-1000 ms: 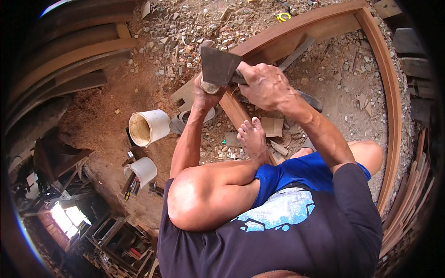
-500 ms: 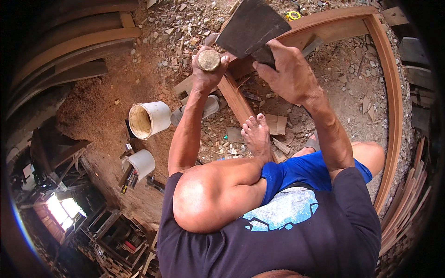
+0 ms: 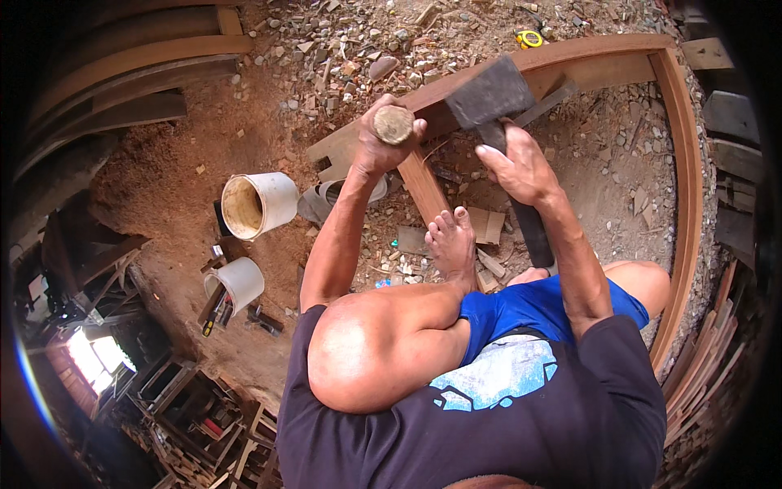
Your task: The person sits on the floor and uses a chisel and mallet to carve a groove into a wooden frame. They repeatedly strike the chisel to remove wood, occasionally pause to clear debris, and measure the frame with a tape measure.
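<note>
My left hand (image 3: 381,147) is wrapped round the upright handle of a chisel (image 3: 393,125); its round, worn wooden end faces up and its blade is hidden below. Beneath that hand is a reddish wooden frame (image 3: 440,91), where a shorter bar (image 3: 423,189) meets the long rail. My right hand (image 3: 521,167) grips a dark mallet (image 3: 489,94) by its handle, close under the blocky head. The head is slightly blurred and hangs to the right of the chisel, apart from it. My bare foot (image 3: 452,244) rests at the near end of the bar.
Two white buckets (image 3: 281,200) stand at left, the smaller with hand tools beside it. A yellow tape measure (image 3: 529,38) lies beyond the frame. Wood offcuts (image 3: 487,224) and stone rubble cover the ground. Stacked timber (image 3: 709,359) lines the right; curved boards (image 3: 163,73) lie far left.
The mallet head has dropped from above the chisel, away to the right and lower in view, showing its long handle. The left hand stays round the chisel; the whole view has shifted slightly.
</note>
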`<state>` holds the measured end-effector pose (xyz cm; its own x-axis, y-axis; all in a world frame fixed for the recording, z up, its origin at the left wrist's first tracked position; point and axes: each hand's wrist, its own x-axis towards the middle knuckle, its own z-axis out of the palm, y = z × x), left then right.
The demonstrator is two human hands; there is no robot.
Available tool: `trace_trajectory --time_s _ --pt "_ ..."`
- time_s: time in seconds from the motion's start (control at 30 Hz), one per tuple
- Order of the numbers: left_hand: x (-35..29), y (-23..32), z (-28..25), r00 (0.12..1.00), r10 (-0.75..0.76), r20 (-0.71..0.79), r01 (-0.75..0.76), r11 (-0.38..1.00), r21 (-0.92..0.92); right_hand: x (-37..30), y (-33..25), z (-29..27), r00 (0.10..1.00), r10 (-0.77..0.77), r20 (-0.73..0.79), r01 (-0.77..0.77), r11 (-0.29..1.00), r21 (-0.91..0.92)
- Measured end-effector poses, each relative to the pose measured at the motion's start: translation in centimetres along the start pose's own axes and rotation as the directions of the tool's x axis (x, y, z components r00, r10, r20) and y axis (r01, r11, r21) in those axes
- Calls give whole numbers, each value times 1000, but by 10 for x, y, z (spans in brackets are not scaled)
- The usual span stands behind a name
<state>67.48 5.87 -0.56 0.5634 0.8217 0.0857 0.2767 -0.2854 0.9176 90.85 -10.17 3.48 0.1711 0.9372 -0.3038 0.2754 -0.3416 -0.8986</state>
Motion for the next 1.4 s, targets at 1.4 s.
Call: trace_trajectory --time_s 1.4 --pt "-73 18 -59 972 -235 -5 226 928 295 -73 183 92 912 409 -8 -349 768 -537"
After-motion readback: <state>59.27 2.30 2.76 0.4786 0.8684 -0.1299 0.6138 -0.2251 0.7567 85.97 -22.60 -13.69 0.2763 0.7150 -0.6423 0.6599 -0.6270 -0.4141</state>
